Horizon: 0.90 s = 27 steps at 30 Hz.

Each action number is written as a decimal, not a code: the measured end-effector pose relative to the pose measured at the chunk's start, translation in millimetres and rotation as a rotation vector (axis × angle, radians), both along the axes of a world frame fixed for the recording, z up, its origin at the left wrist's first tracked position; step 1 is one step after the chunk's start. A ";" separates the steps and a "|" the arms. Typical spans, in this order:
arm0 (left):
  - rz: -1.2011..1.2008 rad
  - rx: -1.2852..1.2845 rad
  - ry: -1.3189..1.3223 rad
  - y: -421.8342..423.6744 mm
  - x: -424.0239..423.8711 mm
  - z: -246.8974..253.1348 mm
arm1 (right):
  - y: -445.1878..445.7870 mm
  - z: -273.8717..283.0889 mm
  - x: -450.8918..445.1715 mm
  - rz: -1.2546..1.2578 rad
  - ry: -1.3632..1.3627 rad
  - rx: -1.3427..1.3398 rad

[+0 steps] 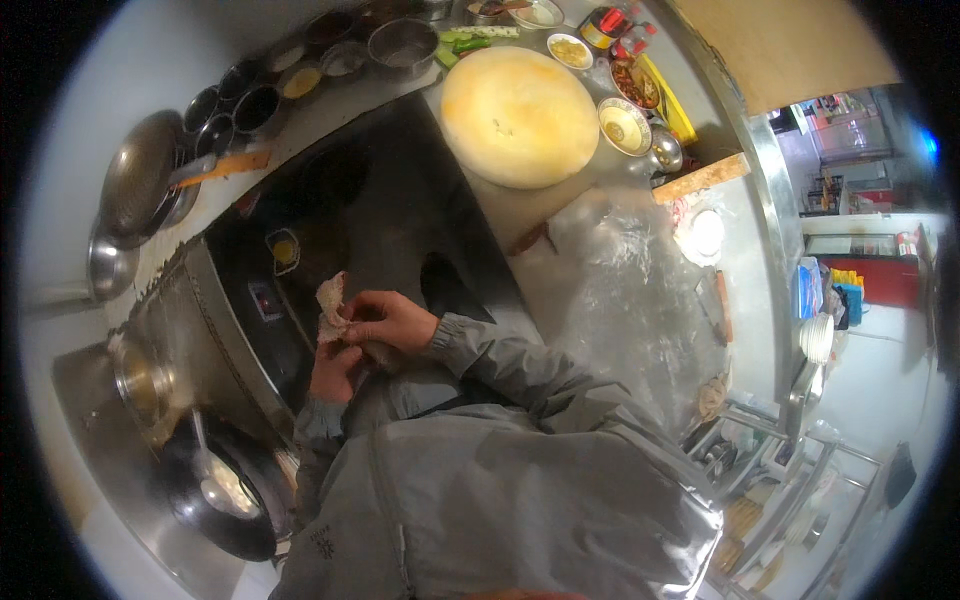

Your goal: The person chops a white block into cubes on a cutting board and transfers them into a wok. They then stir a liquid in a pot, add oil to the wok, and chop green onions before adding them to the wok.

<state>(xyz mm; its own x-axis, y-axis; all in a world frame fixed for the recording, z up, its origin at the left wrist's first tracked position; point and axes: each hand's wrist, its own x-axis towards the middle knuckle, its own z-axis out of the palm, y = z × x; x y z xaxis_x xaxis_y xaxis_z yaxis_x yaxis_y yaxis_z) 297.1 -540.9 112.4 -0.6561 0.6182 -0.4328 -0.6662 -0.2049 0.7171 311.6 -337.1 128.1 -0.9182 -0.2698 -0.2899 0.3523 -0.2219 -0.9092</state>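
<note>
Both hands meet in front of the grey jacket, over the dark gap beside the steel counter (577,300). My right hand (397,321) pinches a crumpled pale, pinkish cloth or paper (331,304) between thumb and fingers. From below, my left hand (335,373) holds the lower part of the same piece. At the lower left a black wok (187,517) holds a metal ladle (216,491) and pale food pieces. A metal pot (139,379) with yellowish liquid stands above the wok. A large round chopping board (525,112) lies on the counter, away from both hands.
Green vegetables (471,45) lie behind the board. Right of it are a patterned bowl (624,126) and a yellow tray (669,97). A cleaver (721,304) lies at the counter's right edge. Dark pots (257,109) and a hanging pan (139,176) line the left. A metal rack (795,465) stands lower right.
</note>
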 end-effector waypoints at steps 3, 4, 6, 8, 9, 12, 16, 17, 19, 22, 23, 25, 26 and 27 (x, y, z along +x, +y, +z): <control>0.010 -0.156 -0.060 6.5 -36.0 -18.0 | 18.4 -9.9 -34.2 -0.065 -0.020 -0.208; -0.103 -0.307 0.317 -4.2 -48.9 -41.7 | 27.6 -14.8 -49.0 -0.071 -0.029 -0.223; -0.159 -0.437 0.668 -11.9 -73.0 -69.2 | 46.0 -25.4 -79.4 -0.076 -0.050 -0.258; 0.123 -0.217 0.222 18.8 -96.4 -62.4 | 68.8 -34.4 -113.4 -0.122 -0.067 -0.305; 0.343 -0.037 -0.208 35.2 -107.0 -49.3 | 77.0 -39.5 -127.9 -0.149 -0.086 -0.345; 0.234 -0.412 0.134 37.4 -134.9 -42.5 | 105.3 -46.2 -159.3 -0.056 0.081 0.099; 0.421 -0.249 -0.240 86.4 -185.8 -19.1 | 163.9 -77.2 -173.1 -0.126 0.055 0.376; 0.439 -0.217 -0.266 88.0 -197.0 -21.1 | 187.7 -80.5 -172.0 -0.182 -0.011 0.404; 0.446 -0.182 -0.300 91.9 -210.9 -20.9 | 239.1 -80.8 -164.1 -0.363 -0.074 0.529; 0.438 -0.161 -0.341 112.2 -233.1 -23.4 | 309.2 -108.0 -140.9 -0.629 -0.080 0.842; 0.469 -0.167 -0.373 122.0 -239.0 -19.7 | 329.5 -108.8 -136.3 -0.603 -0.107 0.958; 0.471 -0.197 -0.386 138.3 -248.9 -10.5 | 354.8 -109.1 -127.3 -0.541 -0.167 1.186; 0.442 -0.224 -0.366 146.8 -254.6 -4.7 | 357.4 -109.3 -125.7 -0.509 -0.216 1.192; 0.427 -0.244 -0.357 157.8 -258.9 2.0 | 359.7 -109.0 -125.6 -0.476 -0.260 1.201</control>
<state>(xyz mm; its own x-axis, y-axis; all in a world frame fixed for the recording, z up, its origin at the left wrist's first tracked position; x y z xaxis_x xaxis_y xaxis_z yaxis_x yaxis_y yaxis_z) 38.2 -383.2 114.4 -0.6128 0.1876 -0.7676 -0.7690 -0.3651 0.5247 186.0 22.6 19.1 -0.7327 0.6098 -0.3020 0.6578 0.5210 -0.5439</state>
